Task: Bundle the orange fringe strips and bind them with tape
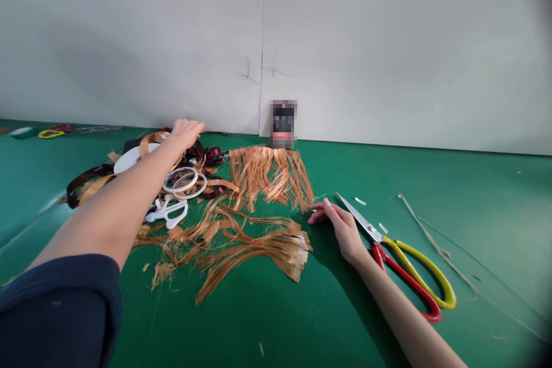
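Note:
My left hand (186, 131) reaches far forward over a heap of brown and maroon ribbons (202, 156), fingers curled down into it; what they grip is hidden. My right hand (338, 223) lies flat on the green table (452, 184), fingers stretched toward the taped ends of orange straw-like strips (259, 236). A second fringe of orange strips (271, 175) fans out behind. Large scissors (401, 256) with one yellow and one red handle lie just right of my right hand, blades partly under it.
White tape rings (186, 181) and small white scissors (168, 213) lie by my left forearm. A white disc (129, 158) sits in the ribbon heap. Another pair of yellow-handled scissors (52, 133) lies far left. White partition boards (388, 57) close the back.

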